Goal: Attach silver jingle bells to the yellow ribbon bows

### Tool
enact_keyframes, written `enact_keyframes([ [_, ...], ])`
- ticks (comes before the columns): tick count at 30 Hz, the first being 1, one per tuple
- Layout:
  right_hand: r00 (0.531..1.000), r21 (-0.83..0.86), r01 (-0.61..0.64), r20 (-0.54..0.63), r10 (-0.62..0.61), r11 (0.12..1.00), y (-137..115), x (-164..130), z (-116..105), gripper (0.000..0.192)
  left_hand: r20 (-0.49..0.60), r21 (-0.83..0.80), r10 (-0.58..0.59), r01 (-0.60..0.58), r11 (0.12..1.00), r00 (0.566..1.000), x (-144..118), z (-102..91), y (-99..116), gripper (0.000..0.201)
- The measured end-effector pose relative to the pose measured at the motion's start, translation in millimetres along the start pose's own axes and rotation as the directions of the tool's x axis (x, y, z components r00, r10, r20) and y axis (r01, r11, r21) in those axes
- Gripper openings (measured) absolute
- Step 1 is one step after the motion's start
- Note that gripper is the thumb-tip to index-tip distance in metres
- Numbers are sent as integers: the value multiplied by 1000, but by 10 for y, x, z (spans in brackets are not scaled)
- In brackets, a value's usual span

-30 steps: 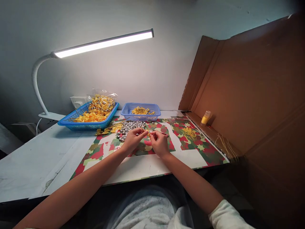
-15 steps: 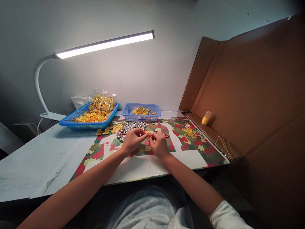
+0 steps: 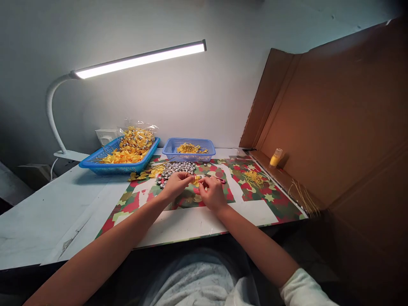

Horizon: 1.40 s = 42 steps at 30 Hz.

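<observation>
My left hand (image 3: 177, 185) and my right hand (image 3: 213, 194) face each other above the patterned mat (image 3: 255, 191), both closed in a pinch. Between their fingertips is a small yellow ribbon bow (image 3: 196, 181), partly covered by the fingers. A silvery spot shows beside it near the right fingertips, too small to make out. Just behind my left hand lies a pile of shiny silver bells (image 3: 178, 168). A slim tool with a pinkish-red end (image 3: 221, 180) rests behind my right hand, partly hidden.
A blue basket (image 3: 95, 168) of yellow ribbon pieces stands back left, and a smaller blue basket (image 3: 188, 157) at the wall. Yellow cords (image 3: 254, 178) lie on the right, near a small yellow container (image 3: 275, 158) by the cardboard wall (image 3: 334, 114). A lamp (image 3: 140, 59) hangs above.
My left hand has drawn slightly left, away from my right. More of the yellow ribbon bow now shows between the fingertips. My right hand has hardly moved.
</observation>
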State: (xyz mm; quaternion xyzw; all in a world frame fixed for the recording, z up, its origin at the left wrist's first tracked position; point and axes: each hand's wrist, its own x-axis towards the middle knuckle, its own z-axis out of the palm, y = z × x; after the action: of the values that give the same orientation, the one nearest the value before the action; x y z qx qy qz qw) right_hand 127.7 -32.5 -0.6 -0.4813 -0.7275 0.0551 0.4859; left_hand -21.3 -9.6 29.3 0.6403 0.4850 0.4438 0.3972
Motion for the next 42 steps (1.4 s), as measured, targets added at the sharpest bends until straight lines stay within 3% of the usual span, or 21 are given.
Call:
enact_keyframes([
  [12, 998, 132, -28, -47, 34, 991, -68, 2, -46, 7, 23, -23, 59, -59, 998, 998, 23, 12, -24, 32],
  [18, 999, 163, -20, -28, 24, 986, -61, -2, -36, 7, 21, 83, 147, -148, 985, 989, 12, 15, -37, 33],
  [24, 999, 191, -36, -20, 40, 981, -51, -5, -26, 7, -6, 307, 250, -236, 922, 968, -53, 23, 8, 31],
  [32, 999, 238, -46, -8, 49, 970, -24, -6, 6, 8, 17, 453, 294, -270, 850, 956, -53, 30, -15, 28],
  [39, 999, 244, -43, -5, 45, 969, -16, -13, 26, 11, 49, 446, 296, -286, 848, 954, -81, 66, -30, 29],
  [42, 999, 225, -45, -4, 47, 973, 5, -7, 35, 10, 25, 366, 248, -240, 899, 969, -71, 74, -37, 30],
])
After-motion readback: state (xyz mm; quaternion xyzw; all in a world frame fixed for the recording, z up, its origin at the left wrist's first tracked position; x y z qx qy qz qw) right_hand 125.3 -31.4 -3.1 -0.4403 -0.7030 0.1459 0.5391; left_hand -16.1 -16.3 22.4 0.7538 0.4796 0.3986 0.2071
